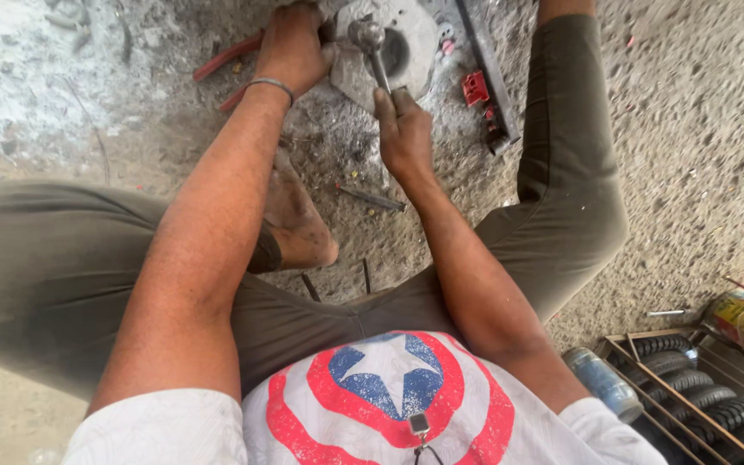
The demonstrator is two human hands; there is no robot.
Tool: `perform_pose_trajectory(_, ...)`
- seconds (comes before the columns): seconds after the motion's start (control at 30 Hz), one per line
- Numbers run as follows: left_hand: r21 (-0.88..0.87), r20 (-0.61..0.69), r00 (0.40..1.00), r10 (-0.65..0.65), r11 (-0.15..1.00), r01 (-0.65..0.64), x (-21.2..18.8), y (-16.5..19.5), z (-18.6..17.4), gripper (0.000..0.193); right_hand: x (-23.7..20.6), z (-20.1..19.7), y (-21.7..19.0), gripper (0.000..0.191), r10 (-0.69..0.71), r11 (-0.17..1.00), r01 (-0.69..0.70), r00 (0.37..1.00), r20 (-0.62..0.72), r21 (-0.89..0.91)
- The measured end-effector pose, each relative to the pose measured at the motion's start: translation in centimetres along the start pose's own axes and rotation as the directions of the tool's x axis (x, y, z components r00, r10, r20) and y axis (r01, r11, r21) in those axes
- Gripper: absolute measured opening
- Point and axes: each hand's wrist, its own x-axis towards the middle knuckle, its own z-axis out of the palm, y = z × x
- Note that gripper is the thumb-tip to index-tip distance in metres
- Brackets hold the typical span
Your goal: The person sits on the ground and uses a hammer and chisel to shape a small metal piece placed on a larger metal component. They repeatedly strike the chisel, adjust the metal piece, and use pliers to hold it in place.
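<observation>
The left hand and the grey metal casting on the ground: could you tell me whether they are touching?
Touching. The head view shows the left hand pressed flat against the edge of the grey metal casting, fingers overlapping its rim with no gap visible.
</observation>
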Motion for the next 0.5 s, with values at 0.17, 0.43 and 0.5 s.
perform_pose_trajectory(0.17, -0.006, 0.069, 0.985, -0.156, 0.988, 0.156, -0.3, 0.4, -0.5, 0.015, -0.1, -3.2, 0.3, 0.036, -0.404, 0.865, 0.449, 0.888, -0.217, 0.224)
perform_pose_trajectory(0.43, -0.009, 0.080, 0.994, -0.072, 0.997, 0.073, 0.2, 0.5, -1.0, 0.011, -0.9, 0.9, 1.8, 0.026, 0.048, 0.990, -0.056, 0.997, 0.061, 0.130)
perform_pose_trajectory(0.5, 0.004, 0.048, 0.998, -0.029, 1.000, 0.029, 0.3, 0.3, -1.2, 0.011, -0.6, 1.1, 2.2, 0.034, 0.152, 0.978, -0.162, 0.985, 0.082, 0.133)
